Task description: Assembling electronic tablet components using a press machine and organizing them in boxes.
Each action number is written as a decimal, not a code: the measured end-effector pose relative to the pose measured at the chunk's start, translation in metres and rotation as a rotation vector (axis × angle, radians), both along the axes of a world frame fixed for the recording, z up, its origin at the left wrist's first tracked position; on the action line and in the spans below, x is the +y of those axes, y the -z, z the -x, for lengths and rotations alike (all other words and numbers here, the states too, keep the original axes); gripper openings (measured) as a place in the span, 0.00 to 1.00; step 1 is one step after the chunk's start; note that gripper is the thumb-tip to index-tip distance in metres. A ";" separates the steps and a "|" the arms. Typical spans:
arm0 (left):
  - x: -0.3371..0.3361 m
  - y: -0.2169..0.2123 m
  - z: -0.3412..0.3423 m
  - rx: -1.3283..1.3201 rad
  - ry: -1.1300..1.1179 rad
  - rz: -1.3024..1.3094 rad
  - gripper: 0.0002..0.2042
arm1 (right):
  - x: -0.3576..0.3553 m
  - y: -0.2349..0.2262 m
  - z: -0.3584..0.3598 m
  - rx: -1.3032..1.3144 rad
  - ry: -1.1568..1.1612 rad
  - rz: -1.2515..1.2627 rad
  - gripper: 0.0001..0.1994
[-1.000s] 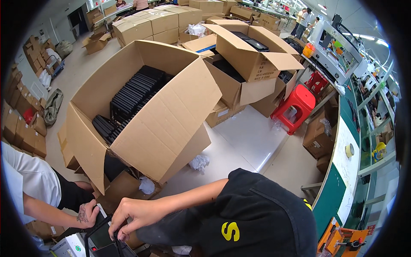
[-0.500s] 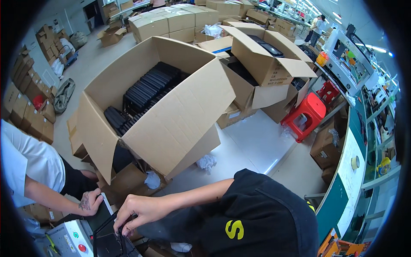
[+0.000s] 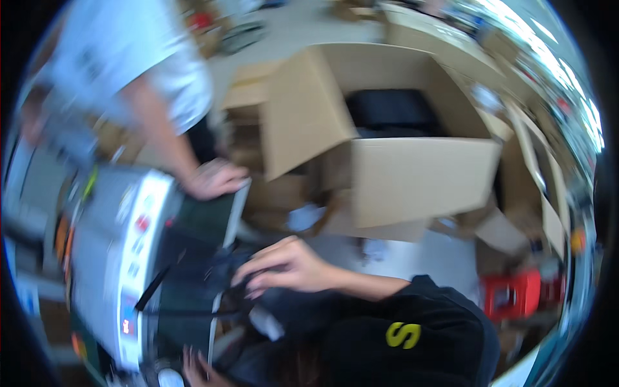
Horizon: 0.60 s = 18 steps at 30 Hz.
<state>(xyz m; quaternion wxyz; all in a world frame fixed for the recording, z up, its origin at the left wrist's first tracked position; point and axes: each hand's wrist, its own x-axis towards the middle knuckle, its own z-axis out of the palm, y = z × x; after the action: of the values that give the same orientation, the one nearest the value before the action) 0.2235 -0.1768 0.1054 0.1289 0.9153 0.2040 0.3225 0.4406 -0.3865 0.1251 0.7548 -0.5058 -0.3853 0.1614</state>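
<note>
My right hand (image 3: pixel 288 266) reaches left from a black sleeve with a yellow mark, its fingers closed on the corner of a thin black frame (image 3: pixel 187 314). The frame's bars, smeared by motion, stretch over the dark green belt (image 3: pixel 187 335) of a grey and white machine (image 3: pixel 106 251). At the lower edge, my left hand (image 3: pixel 201 373) shows only in part, fingers apart by the belt's near end, with nothing seen in them. A co-worker's hand (image 3: pixel 219 179) rests on the belt's far end.
A large open carton (image 3: pixel 422 184) with black parts (image 3: pixel 394 111) inside stands beyond my right arm. More cartons (image 3: pixel 538 161) are at the right, near a red stool (image 3: pixel 510 295). The co-worker in a white shirt (image 3: pixel 145 58) stands at the far left.
The view has swung left, bringing the machine and belt fully into sight. My right hand still grips the black frame, now over the belt. My left hand has come into view.
</note>
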 end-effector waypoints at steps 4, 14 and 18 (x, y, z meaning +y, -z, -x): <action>-0.016 -0.012 0.001 0.053 -0.142 0.348 0.04 | 0.011 -0.006 0.003 -0.203 0.085 0.135 0.08; -0.013 -0.048 0.013 0.010 -0.142 0.468 0.04 | 0.041 0.052 -0.016 -0.001 0.229 -0.094 0.13; 0.009 -0.063 -0.014 -0.107 0.087 0.344 0.11 | 0.048 0.050 -0.015 0.135 0.184 -0.191 0.10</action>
<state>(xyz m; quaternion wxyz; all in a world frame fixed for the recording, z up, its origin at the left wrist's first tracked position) 0.2379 -0.1674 0.1683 0.3080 0.8693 0.2090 0.3252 0.4556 -0.3380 0.0755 0.8352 -0.4530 -0.2992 0.0878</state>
